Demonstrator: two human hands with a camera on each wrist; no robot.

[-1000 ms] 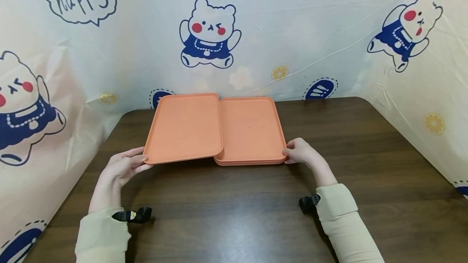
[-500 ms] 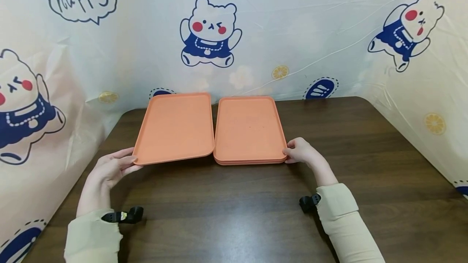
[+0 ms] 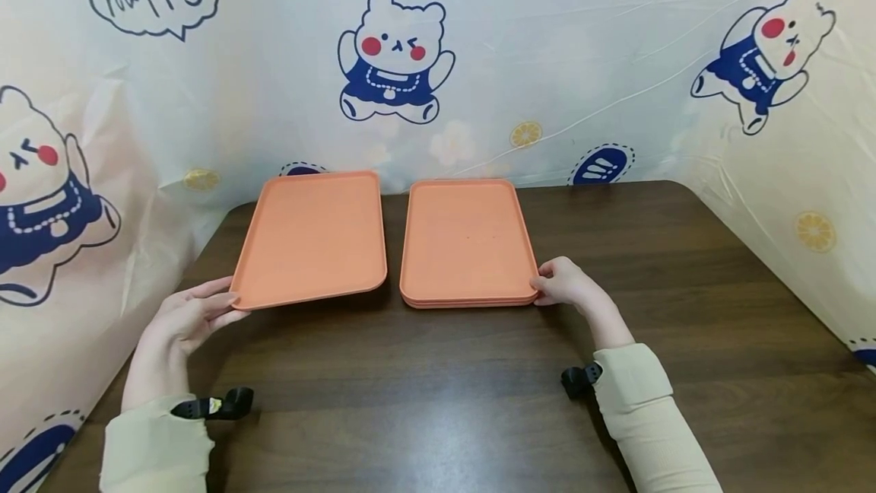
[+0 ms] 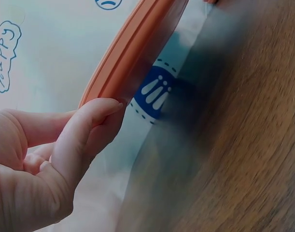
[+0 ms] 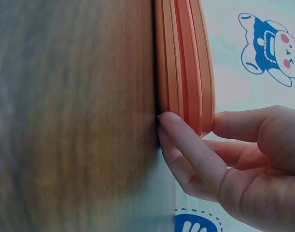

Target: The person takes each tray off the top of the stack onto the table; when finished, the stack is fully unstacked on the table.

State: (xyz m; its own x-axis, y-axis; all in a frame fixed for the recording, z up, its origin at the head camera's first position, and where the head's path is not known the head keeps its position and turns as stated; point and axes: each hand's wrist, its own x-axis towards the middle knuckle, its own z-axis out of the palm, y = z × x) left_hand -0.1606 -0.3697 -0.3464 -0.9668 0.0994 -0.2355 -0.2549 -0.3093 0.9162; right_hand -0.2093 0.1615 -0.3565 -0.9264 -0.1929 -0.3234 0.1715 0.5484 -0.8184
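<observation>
An orange rectangular tray [image 3: 311, 238] is held off the table at the left, slightly tilted. My left hand [image 3: 179, 326] pinches it by the near left corner. In the left wrist view, fingers and thumb clasp the orange tray's rim [image 4: 123, 63]. To its right, apart by a narrow gap, lies a stack of matching orange trays [image 3: 471, 242] on the table. My right hand [image 3: 568, 285] grips the stack's near right corner. The right wrist view shows the layered rims [image 5: 183, 58] between thumb and fingers, with the fingertips at the tabletop side.
A dark brown wooden table [image 3: 438, 386] lies under everything. Behind and beside it hangs a pale cloth [image 3: 493, 59] printed with cartoon bears and lettering. Each wrist wears a small black camera, the left camera [image 3: 233, 404] and the right camera [image 3: 578, 380].
My left hand has carried its tray leftward, from overlapping the stack to a gap beside it. The right hand and the stack have stayed in place.
</observation>
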